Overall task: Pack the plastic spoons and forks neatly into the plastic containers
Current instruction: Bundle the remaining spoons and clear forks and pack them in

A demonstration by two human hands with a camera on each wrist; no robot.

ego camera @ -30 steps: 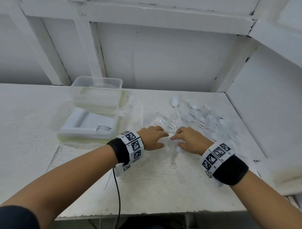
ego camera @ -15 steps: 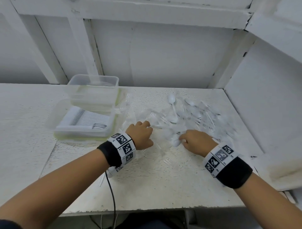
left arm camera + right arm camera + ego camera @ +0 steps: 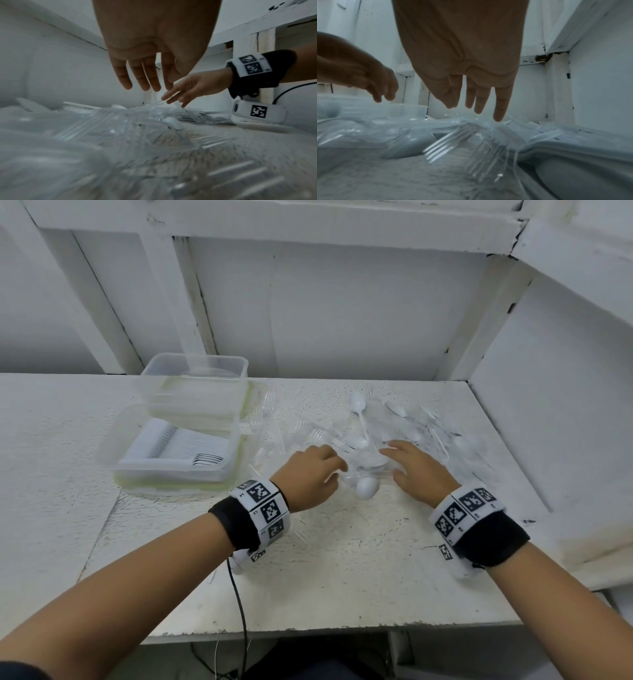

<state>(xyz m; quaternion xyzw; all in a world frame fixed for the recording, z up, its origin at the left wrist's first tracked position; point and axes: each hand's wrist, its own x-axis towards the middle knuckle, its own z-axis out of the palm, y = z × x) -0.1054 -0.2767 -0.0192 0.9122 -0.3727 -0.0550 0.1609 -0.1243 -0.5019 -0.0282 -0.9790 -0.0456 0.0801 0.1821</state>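
Head view first: both hands are over the loose pile of plastic spoons and forks (image 3: 394, 436) on the white table (image 3: 342, 559). The left hand (image 3: 308, 479) sits at the pile's near-left edge, fingers bent toward the cutlery; from up here I cannot tell whether anything is pinched. The right hand (image 3: 416, 470) is spread flat, fingers extended over the middle of the pile. A white spoon (image 3: 366, 487) lies between the two hands, just in front of them. Off to the left stand the plastic containers (image 3: 195, 392), an empty clear one stacked on a lower one (image 3: 178, 453) that holds a neat row of forks.

Left wrist view: the left hand (image 3: 149, 54) hangs with fingers (image 3: 145, 78) straight and slightly apart, gripping nothing, above the blurred clear forks (image 3: 120, 128). Across from it, the right hand (image 3: 188, 88) reaches in with fingers extended, tips at the heap.

Right wrist view: the right hand (image 3: 462, 60) has fingers (image 3: 501, 105) straight and pointing down, apart, holding nothing, the longest tip just above the clear forks (image 3: 453, 138). The left hand (image 3: 373, 81) shows at left, blurred, fingers curled downward.
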